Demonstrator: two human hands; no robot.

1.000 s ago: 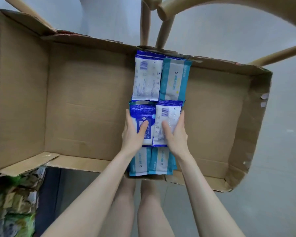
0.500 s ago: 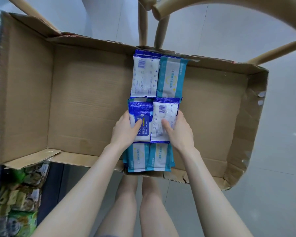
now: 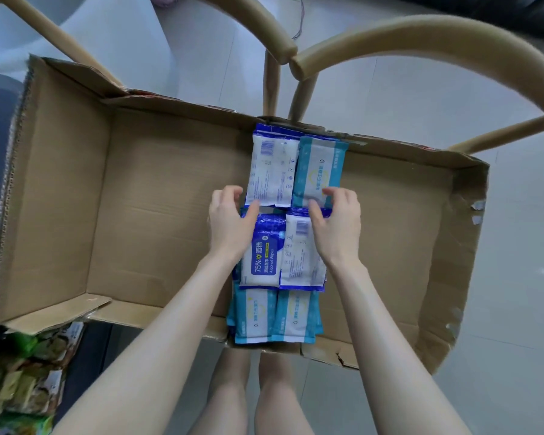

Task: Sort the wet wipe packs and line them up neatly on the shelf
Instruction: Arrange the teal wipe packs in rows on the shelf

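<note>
What holds up the cardboard box (image 3: 170, 215) is hidden beneath it. Its near wall is torn at the right, and the near edge is covered in the middle by two forearms. Six wet wipe packs lie in two columns across the middle of the box floor, running from far wall to near edge. Darker edges under several suggest more packs below, though how many cannot be told.

The left hand (image 3: 230, 221) has its fingers curled just beside the left edge of the far white pack (image 3: 270, 171) and its thumb at that pack's near left corner. Whether it actually grips is unclear. The right hand (image 3: 336, 221) pinches the near end of the far teal pack (image 3: 319, 167), curled fingertips on top and thumb at the edge.

The wrists cover parts of the middle row, a glossy blue pack (image 3: 263, 255) printed "75% Alcohol Wipes" and a middle white pack (image 3: 299, 255) with a barcode. The near left teal pack (image 3: 253, 312) and near right teal pack (image 3: 296, 312) overhang the near edge. All are flat, crinkly film pouches.

The box is plain corrugated board with creased flaps. Curved wooden chair backs (image 3: 421, 36) rise beyond the far wall. At lower left, green printed packets (image 3: 22, 378) are blurred and cut off.
</note>
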